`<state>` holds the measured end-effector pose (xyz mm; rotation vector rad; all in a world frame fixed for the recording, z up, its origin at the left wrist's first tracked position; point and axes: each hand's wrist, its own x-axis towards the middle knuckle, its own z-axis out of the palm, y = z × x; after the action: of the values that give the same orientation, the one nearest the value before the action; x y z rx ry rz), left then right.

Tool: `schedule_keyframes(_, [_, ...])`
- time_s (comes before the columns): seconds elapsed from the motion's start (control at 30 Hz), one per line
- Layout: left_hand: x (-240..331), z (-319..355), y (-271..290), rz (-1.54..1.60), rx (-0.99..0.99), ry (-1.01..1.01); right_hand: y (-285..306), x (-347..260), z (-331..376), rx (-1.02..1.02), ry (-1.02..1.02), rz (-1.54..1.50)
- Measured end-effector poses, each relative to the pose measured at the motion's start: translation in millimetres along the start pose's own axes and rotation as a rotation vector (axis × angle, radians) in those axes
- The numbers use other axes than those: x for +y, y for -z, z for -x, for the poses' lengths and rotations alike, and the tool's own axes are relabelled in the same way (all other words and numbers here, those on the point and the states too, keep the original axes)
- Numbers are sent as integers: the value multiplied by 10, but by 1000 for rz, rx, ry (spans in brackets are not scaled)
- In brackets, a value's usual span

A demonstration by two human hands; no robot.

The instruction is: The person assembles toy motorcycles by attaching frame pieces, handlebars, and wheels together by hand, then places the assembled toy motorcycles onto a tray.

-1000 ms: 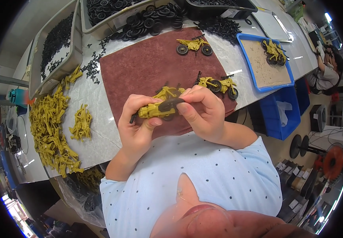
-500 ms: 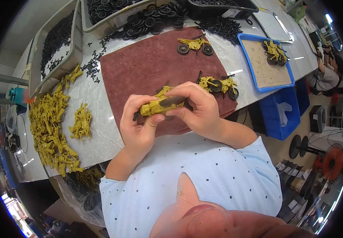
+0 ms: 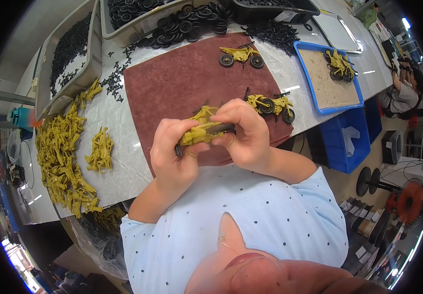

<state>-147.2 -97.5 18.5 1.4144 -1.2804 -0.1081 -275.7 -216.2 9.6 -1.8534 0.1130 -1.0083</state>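
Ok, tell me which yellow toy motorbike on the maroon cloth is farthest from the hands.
The lone motorbike near the cloth's far edge; the pair at its right edge lies closer to the right hand.

Yellow toy motorcycle (image 3: 195, 136), plastic-looking body, held up between both hands over the red-brown cloth (image 3: 165, 90), clear of it. Long axis runs roughly left-right in view, right end a touch higher. Left hand (image 3: 171, 149) has the left end, fingers on the far side, thumb on the near side. Black wheel (image 3: 221, 128) sits at the right end, seen close to edge-on as a narrow dark band along the yellow; right hand (image 3: 246, 134) has fingers and thumb around that end. Small black part (image 3: 177, 150) sticks out at the left end, near side. Fingers hide much of the body; can't tell if the wheel is fully seated.
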Motion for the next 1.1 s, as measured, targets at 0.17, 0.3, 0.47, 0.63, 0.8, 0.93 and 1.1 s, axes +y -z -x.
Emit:
schedule_keyframes(0.17, [-134,-63,45,408,-84,385,54,-53,-128,-45,-398,-149])
schedule_keyframes(0.3, [-229,-203,117,835,-204,786,145,27,-120,-87,-753,-582])
schedule_keyframes(0.47, [-249,-207,213,958,-480,932,174,77,-64,-7,-852,-661])
schedule_keyframes(0.63, [-264,-137,208,932,-413,1004,175,103,-4,-56,-849,-641])
schedule_keyframes(0.8, [-255,-143,218,1036,-424,1008,190,-49,6,-243,-827,-565])
schedule_keyframes(0.93, [-260,-124,184,1052,-418,1006,187,-73,47,-225,-766,-616])
schedule_keyframes(1.1, [-282,-113,179,1102,-426,1011,247,-83,84,-256,-811,-651])
